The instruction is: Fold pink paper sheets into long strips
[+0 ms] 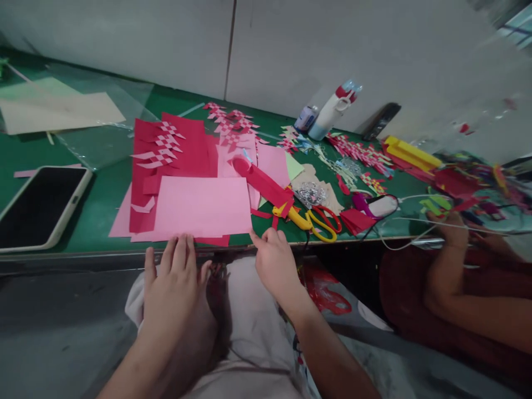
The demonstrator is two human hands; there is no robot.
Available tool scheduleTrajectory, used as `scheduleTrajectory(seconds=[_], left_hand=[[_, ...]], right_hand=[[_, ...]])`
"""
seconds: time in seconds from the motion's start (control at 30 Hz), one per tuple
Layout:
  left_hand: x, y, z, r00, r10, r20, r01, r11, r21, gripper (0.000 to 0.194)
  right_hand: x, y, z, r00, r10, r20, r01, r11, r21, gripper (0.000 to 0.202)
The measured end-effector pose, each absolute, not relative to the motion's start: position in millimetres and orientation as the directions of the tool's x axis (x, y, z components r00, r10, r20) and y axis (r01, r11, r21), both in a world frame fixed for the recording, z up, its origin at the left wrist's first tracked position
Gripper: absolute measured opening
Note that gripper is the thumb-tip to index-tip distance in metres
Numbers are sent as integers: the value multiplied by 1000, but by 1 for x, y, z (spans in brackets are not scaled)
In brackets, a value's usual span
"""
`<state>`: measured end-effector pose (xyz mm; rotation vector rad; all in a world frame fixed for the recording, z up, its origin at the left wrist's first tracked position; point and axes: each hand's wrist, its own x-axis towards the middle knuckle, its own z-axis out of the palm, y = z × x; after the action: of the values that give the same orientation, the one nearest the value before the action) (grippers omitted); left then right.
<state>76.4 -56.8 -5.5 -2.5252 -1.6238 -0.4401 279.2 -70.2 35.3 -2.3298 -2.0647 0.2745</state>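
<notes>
Left hand [173,271], palm down, reaches forward with fingers spread wide, fingertips at the pink sheet's [203,206] near edge. That smooth, flat paper rectangle lies over red paper [143,213] on the green counter [103,208], long axis running left to right along the counter's edge. Right hand [272,260] angles inward, one digit extended to the near right corner, others curled; whether it pinches, I cannot tell.

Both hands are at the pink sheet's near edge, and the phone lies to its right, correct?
Not quite: the head view shows the phone left of the pink sheet. The left hand and right hand are at its near edge.
</notes>
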Motion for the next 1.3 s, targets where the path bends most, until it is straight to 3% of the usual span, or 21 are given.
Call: scheduleTrajectory(seconds=[0.27,0.43,0.7,0.9,1.03,1.13,1.23,1.3], left_hand=[[32,-40,0,410,844,346,899,-437,1,49],[18,-21,0,452,810,375,867,-498,29,39],[6,-11,2,521,735,434,801,-597,51,29],[6,-17,26,451,690,566,798,-596,90,21],[15,-28,60,355,628,693,681,-681,269,15],[23,-47,89,197,694,692,605,-641,471,13],[29,-68,111,20,849,528,440,-481,758,22],[31,-79,117,6,938,348,291,-334,896,32]], right_hand=[[287,-64,32,109,989,-104,975,-127,-184,52],[276,-53,42,85,995,-44,991,-89,-101,28],[267,-52,35,-147,986,83,985,154,-80,20],[277,-60,40,-208,961,181,967,230,-110,24],[273,-67,73,-247,890,384,916,343,-206,25],[270,-78,110,-266,841,470,870,420,-260,19],[272,-95,145,-298,840,454,820,469,-329,15],[276,-109,160,-275,868,413,802,444,-399,14]])
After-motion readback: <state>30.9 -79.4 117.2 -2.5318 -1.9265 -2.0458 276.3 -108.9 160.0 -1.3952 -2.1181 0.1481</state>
